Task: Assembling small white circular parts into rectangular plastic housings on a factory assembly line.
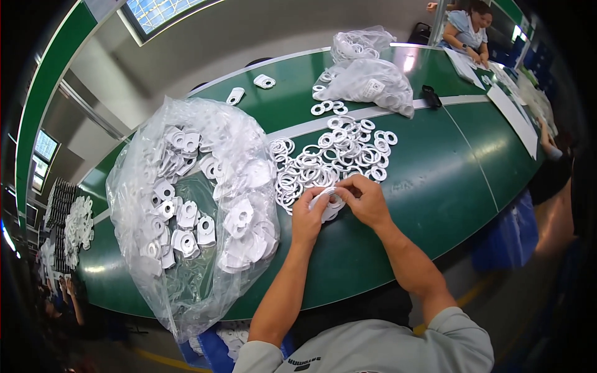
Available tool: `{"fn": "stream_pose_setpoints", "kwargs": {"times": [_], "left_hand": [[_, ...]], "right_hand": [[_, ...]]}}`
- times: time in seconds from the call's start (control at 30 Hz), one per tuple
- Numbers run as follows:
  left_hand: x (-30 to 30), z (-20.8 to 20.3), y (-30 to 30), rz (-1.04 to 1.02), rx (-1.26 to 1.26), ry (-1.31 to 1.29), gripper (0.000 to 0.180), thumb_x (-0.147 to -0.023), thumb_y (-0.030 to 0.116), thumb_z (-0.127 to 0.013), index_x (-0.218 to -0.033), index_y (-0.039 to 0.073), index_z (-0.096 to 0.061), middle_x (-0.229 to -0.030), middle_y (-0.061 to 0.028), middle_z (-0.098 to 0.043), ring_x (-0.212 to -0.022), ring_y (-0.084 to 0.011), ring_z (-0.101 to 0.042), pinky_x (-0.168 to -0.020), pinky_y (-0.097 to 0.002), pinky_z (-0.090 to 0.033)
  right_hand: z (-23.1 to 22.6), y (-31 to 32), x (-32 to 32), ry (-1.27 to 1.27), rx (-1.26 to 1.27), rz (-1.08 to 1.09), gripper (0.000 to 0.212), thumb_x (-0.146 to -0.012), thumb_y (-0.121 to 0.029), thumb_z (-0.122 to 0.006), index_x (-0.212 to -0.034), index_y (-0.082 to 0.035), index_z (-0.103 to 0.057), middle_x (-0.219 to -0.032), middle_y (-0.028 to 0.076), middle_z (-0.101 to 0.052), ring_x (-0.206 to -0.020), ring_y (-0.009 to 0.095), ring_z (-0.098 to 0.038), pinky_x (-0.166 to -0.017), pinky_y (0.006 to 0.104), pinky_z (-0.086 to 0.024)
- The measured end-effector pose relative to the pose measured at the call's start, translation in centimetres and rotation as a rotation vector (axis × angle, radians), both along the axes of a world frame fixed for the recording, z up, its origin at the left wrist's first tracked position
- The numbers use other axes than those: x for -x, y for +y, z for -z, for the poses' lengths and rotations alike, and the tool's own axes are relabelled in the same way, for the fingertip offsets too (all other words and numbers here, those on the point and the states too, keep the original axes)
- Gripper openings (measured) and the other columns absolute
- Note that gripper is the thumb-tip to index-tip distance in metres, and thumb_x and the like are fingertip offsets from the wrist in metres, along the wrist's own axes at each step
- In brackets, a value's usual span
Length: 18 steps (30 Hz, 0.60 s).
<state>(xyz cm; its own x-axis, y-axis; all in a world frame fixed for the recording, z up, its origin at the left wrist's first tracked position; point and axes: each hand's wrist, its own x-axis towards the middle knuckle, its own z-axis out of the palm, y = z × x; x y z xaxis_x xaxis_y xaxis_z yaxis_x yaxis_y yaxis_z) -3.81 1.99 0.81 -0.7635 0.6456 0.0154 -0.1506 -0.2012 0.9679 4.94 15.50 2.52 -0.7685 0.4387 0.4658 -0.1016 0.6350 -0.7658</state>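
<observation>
Both of my hands are closed on a white plastic plate with a round hole [334, 202], just above the green tabletop. The fingers of my left hand [308, 216] pinch its left side. My right hand [368, 202] grips it from the right, thumb and fingertips near the hole; whether a ring sits on the plate I cannot make out. Right beyond my hands spreads a loose heap of white rings [309, 169]. To the left lies a large clear plastic bag [193, 298], opened out, with many white holed plates [186, 242] inside.
A clear bag of rings [367, 84] stands at the back, with a black object [431, 96] beside it. Two white plates lie beyond the big bag. A blue bin [217, 351] sits below the table edge. Another person [466, 34] works at the far right.
</observation>
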Motion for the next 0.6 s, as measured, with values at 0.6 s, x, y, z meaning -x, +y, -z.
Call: {"fn": "stream_pose_setpoints", "kwargs": {"times": [0.6], "left_hand": [[-4.2,-7.7,-19.1,0.168,0.489,0.726,0.019,-0.081,0.015,-0.066,-0.096,0.003,-0.067,-0.086,-0.0099,-0.064,-0.077,-0.0243,-0.061,-0.069,-0.0321,-0.047]], "right_hand": [[-0.4,2.3,-1.9,-0.040,0.448,-0.147,0.024,-0.096,-0.022,-0.053,-0.096,0.000,-0.062,-0.072,0.000,-0.055,-0.058,0.006,-0.051,-0.051,0.0204,-0.040]]}}
